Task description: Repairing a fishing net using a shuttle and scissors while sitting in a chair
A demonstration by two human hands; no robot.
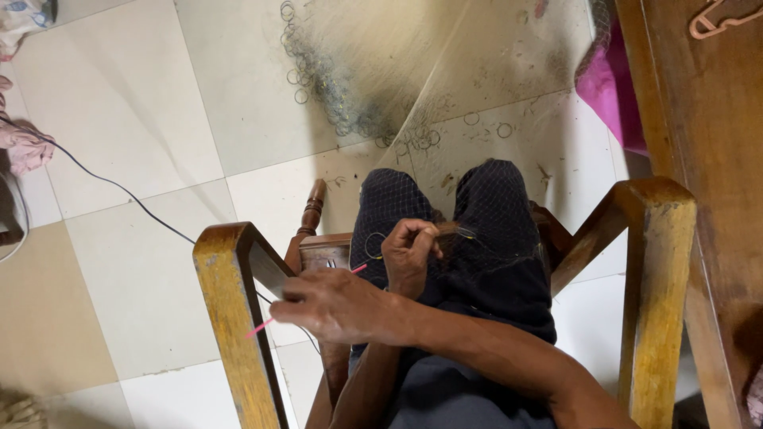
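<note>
I sit in a wooden chair with a fine fishing net (477, 87) draped over my dark-clothed knees (493, 206) and spreading onto the tiled floor. Several small metal rings (318, 79) hang along the net's edge. My arms are crossed. My left hand (409, 256) is closed, pinching a bunch of net mesh and thread at my knees. My right hand (334, 306) lies over the left chair arm (230, 318), gripping a thin pink netting needle (258, 327) that sticks out on both sides of the fist.
The right chair arm (656, 270) stands close to a wooden table (707, 159). A pink cloth (608, 79) lies by the table. A dark cable (119, 189) crosses the tiles at left, near crumpled fabric (24, 147).
</note>
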